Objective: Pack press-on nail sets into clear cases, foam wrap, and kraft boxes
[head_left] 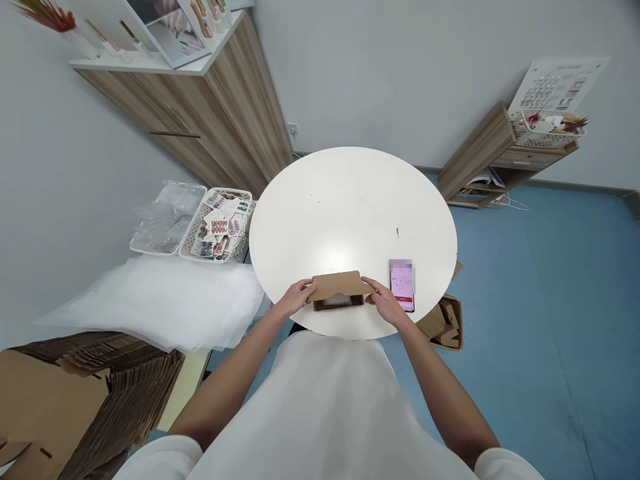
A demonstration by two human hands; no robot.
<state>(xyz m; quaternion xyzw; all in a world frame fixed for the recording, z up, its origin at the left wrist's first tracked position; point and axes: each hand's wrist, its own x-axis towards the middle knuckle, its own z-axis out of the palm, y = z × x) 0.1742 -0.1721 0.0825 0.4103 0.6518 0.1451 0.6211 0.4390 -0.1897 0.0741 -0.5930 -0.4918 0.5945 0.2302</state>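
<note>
A small brown cardboard box point(341, 285) sits at the near edge of the round white table point(350, 200), its lid partly lowered. Through the gap below the lid, something pale shows inside, too small to name. My left hand point(299, 296) grips the lid's left end between thumb and fingers. At the lid's right end, my right hand point(383, 299) holds the corner, fingers bent around it. A phone point(402, 285) with a pink screen lies just right of my right hand.
Left of the table are a white basket of nail-set cards point(217, 227), a tray of clear bags point(173, 217), white sheets point(160, 300) and stacked flat cardboard point(55, 400). A carton of folded boxes point(445, 323) stands on the floor at right. Wooden cabinets point(200, 120) line the wall.
</note>
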